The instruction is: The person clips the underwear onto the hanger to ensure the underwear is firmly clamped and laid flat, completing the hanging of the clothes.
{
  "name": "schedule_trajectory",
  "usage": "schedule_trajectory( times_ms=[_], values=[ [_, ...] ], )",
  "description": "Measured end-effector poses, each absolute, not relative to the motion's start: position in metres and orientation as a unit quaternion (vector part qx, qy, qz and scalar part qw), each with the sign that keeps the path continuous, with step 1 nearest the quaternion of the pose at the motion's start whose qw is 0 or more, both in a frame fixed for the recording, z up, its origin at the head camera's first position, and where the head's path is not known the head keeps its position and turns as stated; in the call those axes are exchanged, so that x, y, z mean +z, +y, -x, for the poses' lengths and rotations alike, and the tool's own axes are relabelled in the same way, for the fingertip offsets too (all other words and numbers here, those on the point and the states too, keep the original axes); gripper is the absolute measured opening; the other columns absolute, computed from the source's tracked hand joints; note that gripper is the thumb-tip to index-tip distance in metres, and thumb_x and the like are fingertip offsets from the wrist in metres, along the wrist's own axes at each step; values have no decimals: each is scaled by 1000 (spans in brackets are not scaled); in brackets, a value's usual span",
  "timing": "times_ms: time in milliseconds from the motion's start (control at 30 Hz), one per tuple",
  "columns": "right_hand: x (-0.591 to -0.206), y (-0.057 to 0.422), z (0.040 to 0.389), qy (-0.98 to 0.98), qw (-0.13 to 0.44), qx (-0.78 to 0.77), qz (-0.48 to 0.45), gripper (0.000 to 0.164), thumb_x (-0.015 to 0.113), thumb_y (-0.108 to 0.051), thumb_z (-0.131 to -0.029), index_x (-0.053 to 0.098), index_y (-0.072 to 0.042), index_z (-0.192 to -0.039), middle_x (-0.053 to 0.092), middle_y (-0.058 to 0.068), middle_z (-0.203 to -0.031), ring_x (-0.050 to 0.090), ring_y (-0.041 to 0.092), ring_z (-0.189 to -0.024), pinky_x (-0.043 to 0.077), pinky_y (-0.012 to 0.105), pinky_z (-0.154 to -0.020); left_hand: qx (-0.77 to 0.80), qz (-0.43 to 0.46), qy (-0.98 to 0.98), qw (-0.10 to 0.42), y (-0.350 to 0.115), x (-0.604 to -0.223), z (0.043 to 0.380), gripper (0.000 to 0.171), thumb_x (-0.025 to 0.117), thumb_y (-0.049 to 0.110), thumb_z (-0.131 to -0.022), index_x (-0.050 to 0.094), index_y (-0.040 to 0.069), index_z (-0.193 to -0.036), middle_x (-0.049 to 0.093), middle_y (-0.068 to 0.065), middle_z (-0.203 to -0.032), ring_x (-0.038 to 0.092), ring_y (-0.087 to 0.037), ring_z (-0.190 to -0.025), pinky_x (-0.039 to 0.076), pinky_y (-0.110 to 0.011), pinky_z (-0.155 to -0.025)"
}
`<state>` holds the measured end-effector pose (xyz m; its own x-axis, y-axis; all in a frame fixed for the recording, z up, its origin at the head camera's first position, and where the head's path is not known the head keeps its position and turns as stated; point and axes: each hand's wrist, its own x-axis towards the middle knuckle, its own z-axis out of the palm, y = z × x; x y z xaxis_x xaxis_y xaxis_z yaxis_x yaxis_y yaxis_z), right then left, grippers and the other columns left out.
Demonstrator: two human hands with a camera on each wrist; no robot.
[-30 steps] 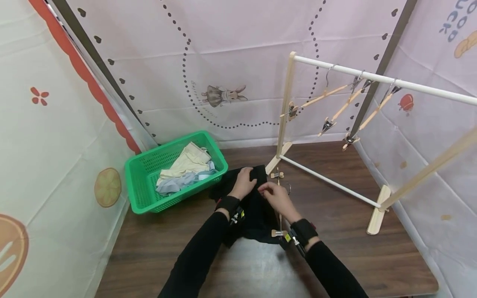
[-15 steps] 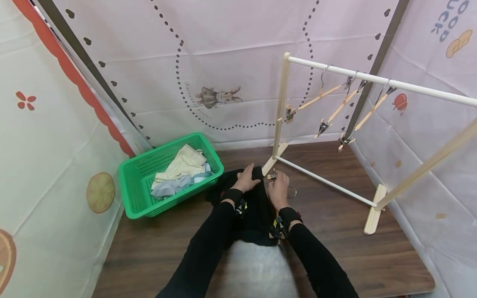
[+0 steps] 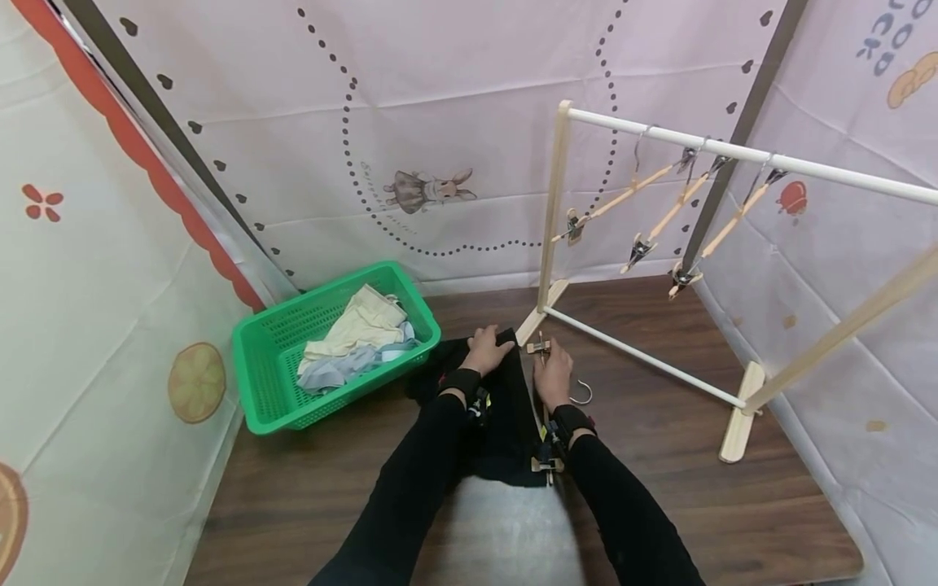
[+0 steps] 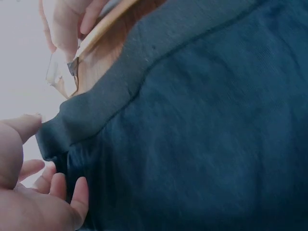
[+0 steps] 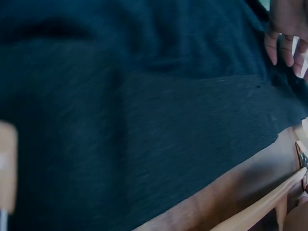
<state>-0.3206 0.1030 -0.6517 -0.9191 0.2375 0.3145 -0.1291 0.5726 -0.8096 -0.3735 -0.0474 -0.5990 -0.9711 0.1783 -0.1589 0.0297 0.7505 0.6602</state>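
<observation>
A black garment with a wide waistband point(image 4: 110, 91) lies on the table, its waistband along the right side in the head view. My left hand point(image 3: 485, 352) rests on the far corner of that waistband, fingers spread and touching the cloth. Beside the waistband lies a wooden clip hanger point(image 3: 546, 465), its metal hook point(image 3: 582, 392) pointing right. With my right hand point(image 3: 554, 376) I pinch the hanger at its far clip point(image 3: 538, 347). The clip stands just off the waistband's corner in the left wrist view. The right fingers are mostly cut off in the right wrist view.
A green basket point(image 3: 256, 403) with cream and light blue cloths point(image 3: 362, 321) stands to the left, close to the garment. At the right is a rack with a white rail point(image 3: 623, 124), from which several clip hangers point(image 3: 674, 207) hang. Printed sheets point(image 3: 469, 81) enclose the table.
My right hand has left the waistband and moved onto the hanger's far clip. The hook has swung out to the right. My left hand stays at the garment's corner.
</observation>
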Motion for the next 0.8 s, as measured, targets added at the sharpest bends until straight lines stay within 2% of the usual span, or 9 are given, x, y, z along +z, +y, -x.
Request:
schedule_trajectory(
  times_ms=[67, 167, 200, 367, 600, 667, 800],
  values=[
    [-650, 103, 323, -856, 188, 480, 43, 47, 57, -6, -102, 46, 14, -142, 55, 37, -132, 48, 49, -129, 23, 47, -121, 358, -61, 928, 89, -48, -598, 374, 50, 55, 26, -107, 46, 1, -149, 55, -23, -135, 46, -39, -127, 35, -50, -111],
    [-646, 105, 326, -851, 169, 493, 57, 45, 57, -6, -102, 47, 13, -142, 58, 35, -129, 50, 48, -126, 23, 46, -121, 371, -71, 923, 72, -48, -595, 373, 37, 56, 22, -107, 57, 2, -138, 60, -20, -120, 51, -35, -115, 34, -47, -108],
    [-639, 105, 325, -850, 144, 501, 69, 46, 59, 0, -99, 47, 15, -141, 58, 35, -129, 50, 50, -125, 28, 53, -117, 376, -74, 921, 66, -49, -595, 372, 33, 56, 20, -106, 60, 3, -134, 60, -18, -117, 50, -34, -111, 34, -47, -107],
    [-632, 109, 326, -834, 127, 530, 84, 36, 58, -3, -102, 56, 12, -134, 64, 30, -118, 58, 45, -112, 45, 54, -101, 385, -93, 918, 24, -53, -596, 369, 18, 60, 15, -104, 67, 6, -118, 58, -13, -101, 46, -29, -97, 31, -47, -101],
    [-615, 115, 331, -841, 59, 525, 119, 28, 57, -9, -103, 66, 10, -122, 66, 29, -117, 59, 45, -111, 47, 54, -98, 338, -114, 934, -8, -53, -591, 369, 20, 55, 14, -106, 68, 2, -115, 65, -16, -106, 53, -33, -104, 31, -46, -103],
    [-610, 117, 332, -843, 39, 522, 122, 28, 56, -9, -103, 66, 10, -122, 65, 29, -118, 60, 44, -109, 49, 52, -95, 326, -114, 938, -13, -53, -587, 369, 19, 53, 15, -107, 67, 3, -114, 67, -15, -107, 54, -33, -107, 34, -46, -101],
    [-598, 123, 335, -826, 7, 551, 122, 29, 54, -10, -105, 63, 8, -126, 63, 27, -120, 61, 38, -102, 51, 43, -84, 342, -116, 933, -4, -53, -581, 370, 21, 48, 17, -109, 62, 4, -118, 67, -15, -110, 58, -34, -107, 44, -46, -97]
  ],
)
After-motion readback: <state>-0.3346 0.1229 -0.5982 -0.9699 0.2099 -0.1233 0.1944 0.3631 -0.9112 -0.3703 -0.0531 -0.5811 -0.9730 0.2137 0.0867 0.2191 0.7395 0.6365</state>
